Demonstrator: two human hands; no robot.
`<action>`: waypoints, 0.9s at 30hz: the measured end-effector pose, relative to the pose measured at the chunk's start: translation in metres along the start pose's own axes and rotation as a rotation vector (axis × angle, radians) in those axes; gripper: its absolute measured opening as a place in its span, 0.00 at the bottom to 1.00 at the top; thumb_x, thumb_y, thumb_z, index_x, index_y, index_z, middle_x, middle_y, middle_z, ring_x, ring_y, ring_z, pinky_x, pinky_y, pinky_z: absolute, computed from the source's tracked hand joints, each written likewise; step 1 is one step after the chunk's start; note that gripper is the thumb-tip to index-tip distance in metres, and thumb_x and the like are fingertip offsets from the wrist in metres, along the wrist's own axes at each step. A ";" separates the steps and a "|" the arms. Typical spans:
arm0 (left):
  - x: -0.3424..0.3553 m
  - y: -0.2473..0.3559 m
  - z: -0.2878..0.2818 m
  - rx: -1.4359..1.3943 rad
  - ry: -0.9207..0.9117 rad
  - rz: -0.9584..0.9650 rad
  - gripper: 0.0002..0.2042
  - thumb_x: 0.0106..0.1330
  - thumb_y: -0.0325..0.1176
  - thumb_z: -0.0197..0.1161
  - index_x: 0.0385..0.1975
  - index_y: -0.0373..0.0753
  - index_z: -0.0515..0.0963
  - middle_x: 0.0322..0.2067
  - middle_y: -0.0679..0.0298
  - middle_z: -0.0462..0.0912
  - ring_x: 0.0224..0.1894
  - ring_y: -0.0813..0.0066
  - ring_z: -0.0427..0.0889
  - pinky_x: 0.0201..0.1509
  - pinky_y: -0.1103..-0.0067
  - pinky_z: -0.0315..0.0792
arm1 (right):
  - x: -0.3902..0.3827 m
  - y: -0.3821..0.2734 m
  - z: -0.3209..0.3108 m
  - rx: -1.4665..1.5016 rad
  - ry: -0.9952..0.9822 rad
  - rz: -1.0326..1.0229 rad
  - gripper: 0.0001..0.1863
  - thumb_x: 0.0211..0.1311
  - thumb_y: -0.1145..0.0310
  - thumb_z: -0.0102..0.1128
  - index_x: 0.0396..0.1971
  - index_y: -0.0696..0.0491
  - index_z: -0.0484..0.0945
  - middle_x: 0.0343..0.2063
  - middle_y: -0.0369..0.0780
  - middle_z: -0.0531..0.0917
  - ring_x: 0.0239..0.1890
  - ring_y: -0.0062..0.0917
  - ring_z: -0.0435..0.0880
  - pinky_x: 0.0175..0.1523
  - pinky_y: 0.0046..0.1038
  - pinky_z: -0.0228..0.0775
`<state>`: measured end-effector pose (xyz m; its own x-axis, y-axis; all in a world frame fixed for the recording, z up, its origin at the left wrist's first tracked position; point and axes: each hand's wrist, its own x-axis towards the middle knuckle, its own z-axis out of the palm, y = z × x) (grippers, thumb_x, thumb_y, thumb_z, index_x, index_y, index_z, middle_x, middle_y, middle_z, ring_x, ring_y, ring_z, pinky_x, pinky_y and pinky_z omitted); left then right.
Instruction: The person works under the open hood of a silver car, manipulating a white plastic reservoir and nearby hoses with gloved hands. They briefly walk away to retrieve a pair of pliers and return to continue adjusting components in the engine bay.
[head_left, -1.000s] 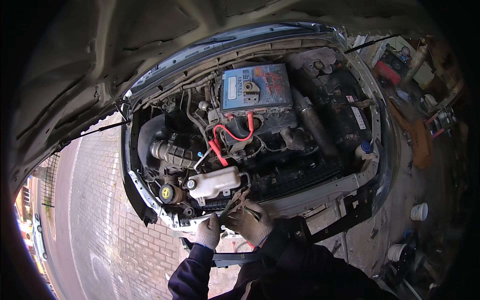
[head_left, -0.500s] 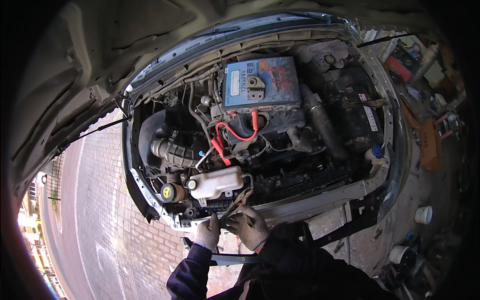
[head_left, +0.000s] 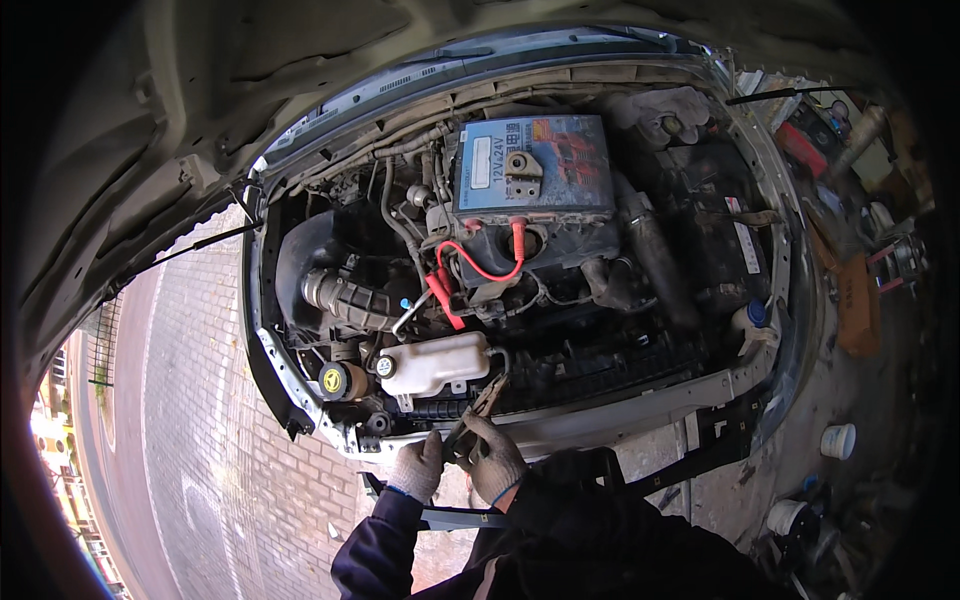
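Observation:
Both my hands wear pale knit gloves and meet above the front crossmember [head_left: 620, 420] of a car's engine bay. My right hand [head_left: 495, 465] is closed round a pair of pliers [head_left: 489, 394], whose long jaws point up and away beside the white coolant tank [head_left: 435, 366]. Close against it, my left hand [head_left: 416, 468] is closed with the thumb upward. A dark piece lies between the two hands; whether it is a plier handle or a separate part, I cannot tell. The jaws end by the small hose at the tank's right end.
A blue power box [head_left: 535, 170] with a metal bracket [head_left: 522, 176] on top rests on the engine. Its red cable [head_left: 480, 270] runs to a red clamp [head_left: 443, 300]. The raised hood [head_left: 200, 90] hangs overhead. A white bucket [head_left: 838, 441] stands on the floor at right.
The pliers have turned a little more upright, and their jaws show more clearly. My right hand has shifted slightly left; the left hand stays close beside it.

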<state>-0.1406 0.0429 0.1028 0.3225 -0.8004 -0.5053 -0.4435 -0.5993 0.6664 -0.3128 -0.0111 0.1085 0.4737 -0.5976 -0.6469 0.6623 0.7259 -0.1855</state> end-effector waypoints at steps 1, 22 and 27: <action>0.001 0.000 0.000 0.006 -0.010 -0.026 0.33 0.90 0.55 0.55 0.24 0.34 0.82 0.18 0.64 0.80 0.24 0.75 0.79 0.30 0.69 0.72 | 0.001 0.001 0.003 0.015 0.015 0.005 0.09 0.80 0.55 0.71 0.45 0.44 0.85 0.37 0.32 0.88 0.40 0.22 0.87 0.49 0.30 0.78; 0.005 0.026 -0.027 0.138 0.064 0.055 0.45 0.88 0.70 0.42 0.29 0.30 0.86 0.22 0.50 0.86 0.29 0.53 0.88 0.37 0.58 0.77 | 0.028 0.013 0.029 -0.097 0.192 0.013 0.24 0.78 0.39 0.73 0.38 0.48 0.84 0.28 0.29 0.81 0.28 0.17 0.80 0.39 0.26 0.79; -0.017 0.041 -0.026 0.158 0.145 0.271 0.37 0.84 0.66 0.55 0.36 0.31 0.89 0.25 0.48 0.88 0.34 0.46 0.90 0.41 0.58 0.79 | 0.037 0.026 0.030 -0.118 0.210 -0.074 0.25 0.81 0.42 0.71 0.51 0.53 0.87 0.35 0.32 0.85 0.35 0.18 0.81 0.40 0.27 0.76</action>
<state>-0.1421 0.0323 0.1531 0.2856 -0.9301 -0.2311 -0.6495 -0.3651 0.6669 -0.2609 -0.0241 0.1019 0.2872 -0.5757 -0.7656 0.6123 0.7250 -0.3154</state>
